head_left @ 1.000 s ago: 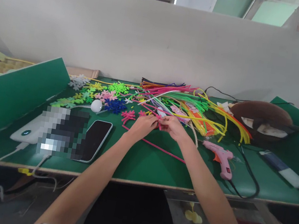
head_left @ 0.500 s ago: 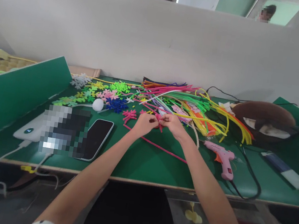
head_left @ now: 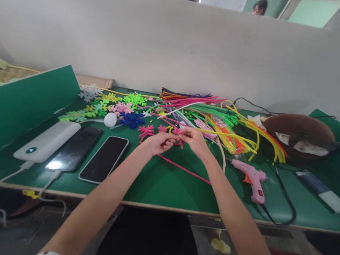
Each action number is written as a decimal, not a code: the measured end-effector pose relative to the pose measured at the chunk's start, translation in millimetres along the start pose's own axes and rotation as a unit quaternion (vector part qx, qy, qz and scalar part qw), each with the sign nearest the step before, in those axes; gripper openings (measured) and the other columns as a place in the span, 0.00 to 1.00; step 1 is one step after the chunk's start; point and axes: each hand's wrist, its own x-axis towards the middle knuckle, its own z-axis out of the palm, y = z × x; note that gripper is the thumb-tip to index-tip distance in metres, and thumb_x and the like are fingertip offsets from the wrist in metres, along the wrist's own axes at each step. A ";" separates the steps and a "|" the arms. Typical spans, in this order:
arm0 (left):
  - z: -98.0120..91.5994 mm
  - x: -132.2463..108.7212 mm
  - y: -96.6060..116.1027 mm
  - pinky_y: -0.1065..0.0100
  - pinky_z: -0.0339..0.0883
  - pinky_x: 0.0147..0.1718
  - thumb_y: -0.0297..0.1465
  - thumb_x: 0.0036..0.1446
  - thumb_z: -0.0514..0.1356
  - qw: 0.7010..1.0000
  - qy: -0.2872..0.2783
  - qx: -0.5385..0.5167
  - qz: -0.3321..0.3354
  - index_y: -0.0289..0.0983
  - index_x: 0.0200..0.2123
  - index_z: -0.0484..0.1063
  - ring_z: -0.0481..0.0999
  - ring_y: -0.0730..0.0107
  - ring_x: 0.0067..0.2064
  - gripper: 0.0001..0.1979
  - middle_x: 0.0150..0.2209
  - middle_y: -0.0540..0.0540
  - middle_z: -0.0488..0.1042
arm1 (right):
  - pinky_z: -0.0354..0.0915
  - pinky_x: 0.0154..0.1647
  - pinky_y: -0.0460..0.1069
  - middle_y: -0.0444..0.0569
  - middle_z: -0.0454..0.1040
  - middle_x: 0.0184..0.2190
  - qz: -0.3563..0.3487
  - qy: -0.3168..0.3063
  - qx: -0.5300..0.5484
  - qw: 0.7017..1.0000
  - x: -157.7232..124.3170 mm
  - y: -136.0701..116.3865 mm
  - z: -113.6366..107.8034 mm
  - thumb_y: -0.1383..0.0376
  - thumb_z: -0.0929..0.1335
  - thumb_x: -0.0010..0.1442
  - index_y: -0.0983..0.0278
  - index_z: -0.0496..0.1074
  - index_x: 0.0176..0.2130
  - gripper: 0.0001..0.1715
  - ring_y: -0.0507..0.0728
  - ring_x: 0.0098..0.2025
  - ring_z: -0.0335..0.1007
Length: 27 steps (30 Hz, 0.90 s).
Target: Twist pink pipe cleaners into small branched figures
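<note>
In front of me, my right hand (head_left: 196, 143) pinches a small pink pipe-cleaner snowflake (head_left: 177, 132) between thumb and fingertips. My left hand (head_left: 158, 142) meets it from the other side, its thumb and index finger closed at the snowflake's edge and the other fingers curled. Fingers partly hide the piece. Left of my hands lie a pink pipe-cleaner snowflake (head_left: 146, 130) and a smaller pink one (head_left: 162, 129). A long pink pipe cleaner (head_left: 184, 169) stretches over the green table below my wrists.
Bundled pipe cleaners (head_left: 194, 101) spread behind my hands. Colourful finished snowflakes (head_left: 132, 119) lie at the back left. A phone (head_left: 104, 160), another phone (head_left: 74, 148) and a power bank (head_left: 47, 140) sit left. Right are a pink glue gun (head_left: 255, 181) and a brown cushion-like object (head_left: 299, 132).
My left hand has shifted slightly left and down, its fingers opening out a little, so more of the pink snowflake shows. My right hand stays nearly in place. A person behind the partition moved left.
</note>
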 end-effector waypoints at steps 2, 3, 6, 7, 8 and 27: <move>2.9 -0.4 -4.0 0.79 0.47 0.15 0.27 0.51 0.57 0.985 0.053 0.112 0.120 0.32 0.21 0.66 0.56 0.84 0.16 0.08 0.16 0.54 0.59 | 0.58 0.29 0.47 0.41 0.68 0.19 0.013 0.014 0.025 1.000 1.0 2.1 -1.9 0.62 0.71 0.41 0.65 0.67 0.23 0.10 0.50 0.24 0.62; 4.4 -0.5 -6.3 0.77 0.50 0.16 0.28 0.51 0.58 0.962 0.082 0.185 0.183 0.32 0.22 0.68 0.58 0.82 0.18 0.07 0.17 0.53 0.62 | 0.57 0.28 0.47 0.41 0.67 0.19 0.025 0.019 0.044 0.999 1.4 3.4 -2.8 0.62 0.72 0.41 0.65 0.67 0.23 0.11 0.50 0.23 0.61; 6.6 0.9 -12.8 0.74 0.54 0.23 0.28 0.51 0.56 0.852 0.131 0.381 0.334 0.34 0.23 0.70 0.62 0.78 0.22 0.07 0.20 0.51 0.66 | 0.56 0.26 0.47 0.40 0.66 0.17 0.076 0.026 0.104 0.991 1.0 4.7 -4.6 0.63 0.72 0.39 0.65 0.67 0.22 0.11 0.49 0.21 0.59; 6.2 1.8 -14.5 0.73 0.55 0.25 0.27 0.52 0.55 0.815 0.134 0.426 0.369 0.34 0.23 0.70 0.62 0.77 0.23 0.08 0.20 0.51 0.67 | 0.56 0.26 0.47 0.40 0.65 0.17 0.094 0.025 0.118 0.988 0.3 3.9 -4.9 0.63 0.72 0.38 0.65 0.67 0.22 0.11 0.48 0.21 0.59; 5.3 2.8 -16.1 0.73 0.55 0.26 0.26 0.53 0.54 0.783 0.135 0.460 0.397 0.34 0.23 0.70 0.62 0.77 0.24 0.08 0.21 0.50 0.68 | 0.55 0.26 0.46 0.40 0.65 0.17 0.109 0.021 0.127 0.986 -0.5 2.6 -5.1 0.64 0.72 0.38 0.65 0.67 0.21 0.11 0.48 0.21 0.59; 10.1 -0.4 -6.2 0.75 0.40 0.14 0.29 0.48 0.55 0.985 0.075 0.039 0.153 0.32 0.19 0.66 0.51 0.85 0.14 0.09 0.13 0.56 0.56 | 0.56 0.26 0.47 0.42 0.68 0.21 0.049 0.017 0.122 0.991 -1.6 0.9 5.1 0.60 0.72 0.40 0.65 0.67 0.24 0.14 0.50 0.24 0.62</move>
